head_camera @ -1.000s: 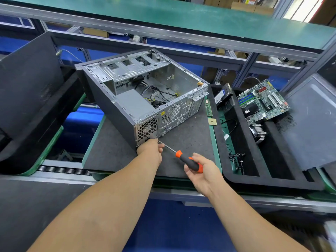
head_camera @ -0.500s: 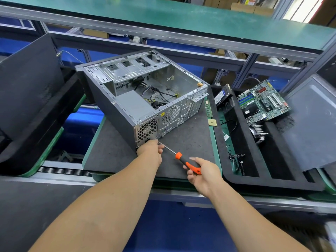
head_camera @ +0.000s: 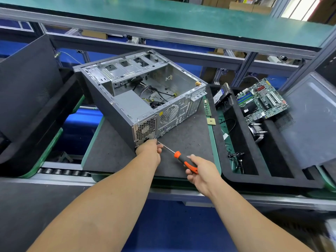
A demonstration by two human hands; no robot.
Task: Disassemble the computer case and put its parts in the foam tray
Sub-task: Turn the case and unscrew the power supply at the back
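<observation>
The open grey computer case (head_camera: 116, 113) lies on its side on a dark mat (head_camera: 189, 135), with its power supply (head_camera: 132, 104) and loose cables inside. My left hand (head_camera: 150, 150) rests against the case's near bottom corner, below the power supply grille, fingers curled by the screwdriver tip. My right hand (head_camera: 201, 171) grips the orange-and-black handle of a screwdriver (head_camera: 179, 158); its shaft points up-left to the case's rear panel. The black foam tray (head_camera: 263, 180) stands to the right and holds a motherboard (head_camera: 261, 100), a hard drive (head_camera: 221, 95) and a heatsink (head_camera: 258, 131).
A grey side panel (head_camera: 312, 122) leans on the tray's right part. A RAM stick (head_camera: 207, 108) and a small chip (head_camera: 211, 121) lie at the mat's right edge. Another black foam tray (head_camera: 36, 113) with a dark panel sits at the left. A green shelf (head_camera: 181, 17) runs overhead.
My right hand has shifted its hold on the screwdriver handle, as if turning it. The left hand and the case have stayed in place.
</observation>
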